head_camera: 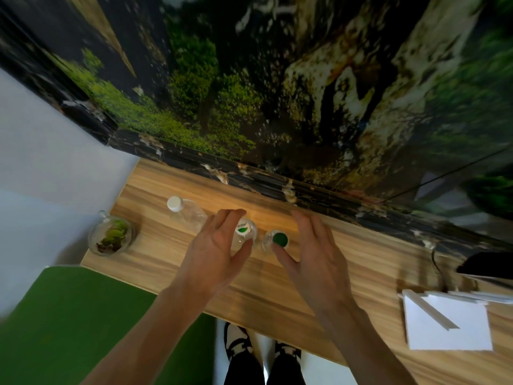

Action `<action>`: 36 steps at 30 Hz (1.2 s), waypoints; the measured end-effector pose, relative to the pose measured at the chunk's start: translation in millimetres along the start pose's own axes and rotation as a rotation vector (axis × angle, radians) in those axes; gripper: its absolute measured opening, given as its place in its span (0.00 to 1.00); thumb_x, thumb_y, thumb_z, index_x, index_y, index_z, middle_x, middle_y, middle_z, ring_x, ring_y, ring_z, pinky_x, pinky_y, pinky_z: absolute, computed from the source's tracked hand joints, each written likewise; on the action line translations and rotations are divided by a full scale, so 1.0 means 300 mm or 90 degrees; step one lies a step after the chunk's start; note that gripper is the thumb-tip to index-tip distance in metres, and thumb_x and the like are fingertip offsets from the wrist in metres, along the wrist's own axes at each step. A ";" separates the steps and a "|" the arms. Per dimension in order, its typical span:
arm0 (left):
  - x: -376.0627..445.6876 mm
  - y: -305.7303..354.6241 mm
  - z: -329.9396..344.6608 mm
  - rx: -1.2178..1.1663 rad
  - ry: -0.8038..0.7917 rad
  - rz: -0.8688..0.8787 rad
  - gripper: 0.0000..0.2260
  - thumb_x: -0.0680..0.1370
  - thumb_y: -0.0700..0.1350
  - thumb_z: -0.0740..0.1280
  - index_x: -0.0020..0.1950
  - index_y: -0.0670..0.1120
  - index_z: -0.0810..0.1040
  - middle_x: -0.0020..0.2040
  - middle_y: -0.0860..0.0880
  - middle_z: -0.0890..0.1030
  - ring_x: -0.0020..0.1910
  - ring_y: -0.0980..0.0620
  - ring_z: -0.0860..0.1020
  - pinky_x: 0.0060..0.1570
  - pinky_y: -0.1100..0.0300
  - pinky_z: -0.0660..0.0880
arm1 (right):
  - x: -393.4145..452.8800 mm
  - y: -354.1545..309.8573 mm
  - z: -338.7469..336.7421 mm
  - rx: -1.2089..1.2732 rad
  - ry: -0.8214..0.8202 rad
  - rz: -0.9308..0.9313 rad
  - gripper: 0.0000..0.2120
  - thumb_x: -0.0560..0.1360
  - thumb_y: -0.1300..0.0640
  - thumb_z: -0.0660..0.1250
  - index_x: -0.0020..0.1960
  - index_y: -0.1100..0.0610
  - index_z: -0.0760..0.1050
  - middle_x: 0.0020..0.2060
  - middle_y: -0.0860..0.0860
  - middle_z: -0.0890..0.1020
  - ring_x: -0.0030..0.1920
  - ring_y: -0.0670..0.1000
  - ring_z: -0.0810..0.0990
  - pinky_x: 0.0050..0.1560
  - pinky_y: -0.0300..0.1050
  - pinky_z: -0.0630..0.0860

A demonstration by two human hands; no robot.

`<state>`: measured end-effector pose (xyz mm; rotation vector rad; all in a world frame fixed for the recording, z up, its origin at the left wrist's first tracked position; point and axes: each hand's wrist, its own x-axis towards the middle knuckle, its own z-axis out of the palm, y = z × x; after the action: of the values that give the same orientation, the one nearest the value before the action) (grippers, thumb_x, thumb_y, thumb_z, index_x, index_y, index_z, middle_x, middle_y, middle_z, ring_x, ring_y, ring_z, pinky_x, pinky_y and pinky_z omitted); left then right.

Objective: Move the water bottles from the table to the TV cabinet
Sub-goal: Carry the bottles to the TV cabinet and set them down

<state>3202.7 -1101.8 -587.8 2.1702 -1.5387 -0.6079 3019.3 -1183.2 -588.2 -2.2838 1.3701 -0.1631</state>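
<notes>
Three clear water bottles stand on the wooden cabinet top (319, 273), seen from above. One with a white cap (175, 203) is at the left. A second, its white cap bearing a green mark (243, 228), stands in the middle, with my left hand (213, 245) open around it, fingers spread on both sides. A third with a green cap (279, 239) is just to its right. My right hand (313, 251) is open beside that bottle, thumb near the cap. Whether either hand touches a bottle I cannot tell.
A round glass jar with green plants (112, 236) sits at the cabinet's left end. White boxes or papers (447, 323) lie at the right, with a cable (441, 270) and a dark device (488, 266) behind. A large screen showing forest (277, 93) rises along the back edge.
</notes>
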 end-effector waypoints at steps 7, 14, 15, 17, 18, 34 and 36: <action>-0.139 0.179 -0.284 -0.007 0.072 0.037 0.25 0.81 0.54 0.66 0.77 0.48 0.69 0.74 0.52 0.73 0.73 0.52 0.72 0.70 0.53 0.75 | -0.063 -0.158 -0.340 0.020 0.025 -0.040 0.36 0.80 0.32 0.59 0.81 0.47 0.55 0.78 0.45 0.62 0.80 0.49 0.57 0.77 0.51 0.64; -0.297 0.371 -0.598 0.027 0.186 0.056 0.26 0.83 0.57 0.64 0.78 0.47 0.68 0.76 0.49 0.72 0.74 0.47 0.71 0.72 0.46 0.72 | -0.206 -0.376 -0.707 -0.003 0.054 -0.122 0.38 0.80 0.29 0.53 0.83 0.50 0.55 0.82 0.45 0.56 0.83 0.48 0.47 0.80 0.55 0.55; -0.323 0.393 -0.640 0.031 0.195 0.047 0.26 0.83 0.57 0.63 0.78 0.47 0.68 0.76 0.48 0.71 0.74 0.46 0.72 0.72 0.45 0.71 | -0.219 -0.403 -0.747 -0.007 0.041 -0.132 0.38 0.81 0.31 0.54 0.83 0.50 0.54 0.83 0.45 0.55 0.83 0.47 0.47 0.81 0.57 0.55; -0.388 0.437 -0.730 0.040 0.214 0.025 0.26 0.83 0.57 0.62 0.78 0.47 0.68 0.76 0.48 0.71 0.74 0.46 0.71 0.73 0.44 0.70 | -0.249 -0.460 -0.828 -0.017 0.020 -0.153 0.37 0.81 0.32 0.54 0.83 0.49 0.52 0.83 0.45 0.54 0.83 0.47 0.45 0.81 0.59 0.55; -0.420 0.453 -0.762 0.045 0.221 0.010 0.26 0.83 0.58 0.62 0.78 0.47 0.68 0.77 0.48 0.71 0.75 0.46 0.70 0.73 0.44 0.70 | -0.262 -0.483 -0.857 -0.025 0.016 -0.167 0.36 0.82 0.32 0.54 0.83 0.49 0.51 0.83 0.45 0.54 0.83 0.47 0.45 0.81 0.59 0.55; -1.191 0.716 -0.899 0.148 0.572 -0.347 0.27 0.83 0.57 0.64 0.78 0.45 0.69 0.78 0.48 0.70 0.80 0.47 0.66 0.78 0.45 0.64 | -0.509 -0.826 -1.054 -0.052 -0.036 -0.619 0.37 0.81 0.31 0.52 0.83 0.50 0.52 0.83 0.48 0.55 0.83 0.48 0.47 0.81 0.60 0.50; -1.307 0.743 -0.881 0.164 0.606 -0.425 0.27 0.83 0.57 0.63 0.78 0.44 0.69 0.78 0.47 0.70 0.80 0.45 0.66 0.77 0.43 0.66 | -0.568 -0.891 -1.033 -0.052 -0.068 -0.686 0.37 0.81 0.31 0.51 0.83 0.51 0.53 0.83 0.49 0.55 0.83 0.49 0.48 0.81 0.61 0.51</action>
<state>3064.7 -777.5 -201.6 2.5554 -0.3981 0.4641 3046.3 -1034.6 -171.4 -2.7967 -0.0250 -0.3126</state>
